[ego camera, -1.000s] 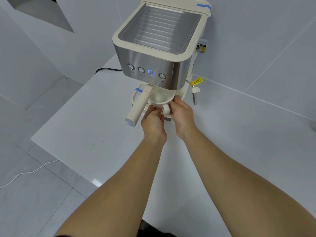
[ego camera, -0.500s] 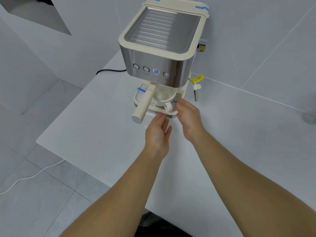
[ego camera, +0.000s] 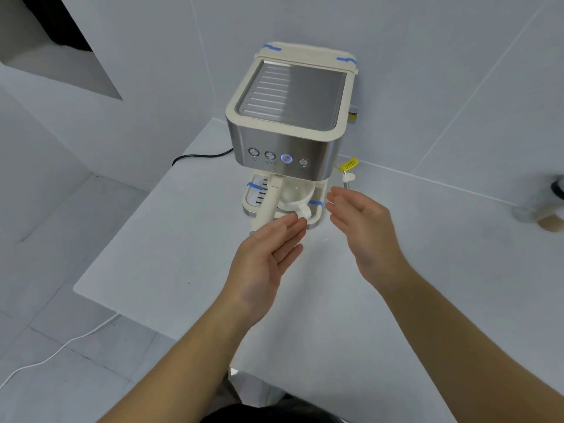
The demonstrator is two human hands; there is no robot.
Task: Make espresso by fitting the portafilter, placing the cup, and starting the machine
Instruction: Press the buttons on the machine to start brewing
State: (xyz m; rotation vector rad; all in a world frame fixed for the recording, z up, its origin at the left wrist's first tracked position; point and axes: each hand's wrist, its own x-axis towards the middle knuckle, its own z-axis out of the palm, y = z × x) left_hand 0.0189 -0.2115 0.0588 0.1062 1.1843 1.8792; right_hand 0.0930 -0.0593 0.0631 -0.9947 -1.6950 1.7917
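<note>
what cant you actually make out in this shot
- Head view: portafilter basket and spouts, hidden under the machine.
- Symbols under the buttons: too small.
- Yellow tag print: too small.
- Object at right edge: cut off, blurred.
- Cup contents: unclear.

Hidden and cut-off parts around the espresso machine

The portafilter (ego camera: 268, 206) handle's lower end disappears behind the left hand (ego camera: 268, 254), whose fingertips also cover the front of the drip tray (ego camera: 317, 216); its head is lost under the espresso machine (ego camera: 290, 117). The cup (ego camera: 294, 195) is partly tucked under the machine's front, so its far rim cannot be seen. The symbols under the buttons (ego camera: 270, 155) are too small to read, as is the yellow tag (ego camera: 348, 164). At the right edge, a blurred object (ego camera: 546, 209) is cut off.
</note>
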